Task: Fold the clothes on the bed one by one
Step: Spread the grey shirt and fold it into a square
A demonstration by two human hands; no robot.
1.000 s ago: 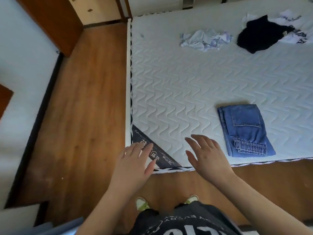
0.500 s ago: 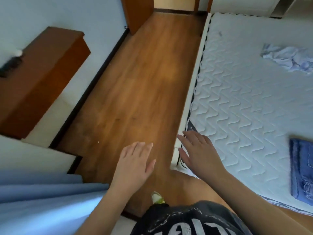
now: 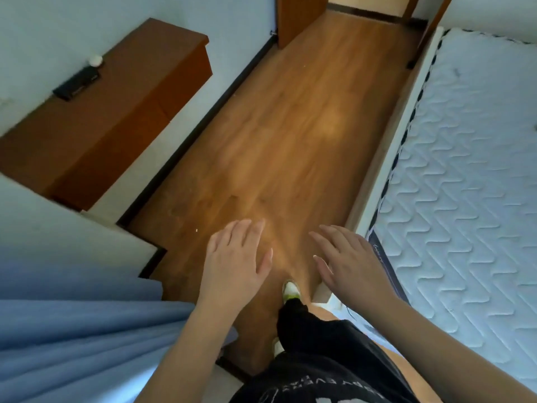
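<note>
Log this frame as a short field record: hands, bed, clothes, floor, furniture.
left hand: open, fingers straight, holds nothing, over the floor
right hand: open, holds nothing, beside the mattress corner
mattress: white quilted, at the right edge of view
clothes: none in view
floor: brown wood, runs along the bed
cabinet: brown, against the left wall, a dark flat object on top
curtain: blue, lower left

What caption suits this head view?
Both empty hands, left and right, open above the wooden floor beside the mattress.
</note>
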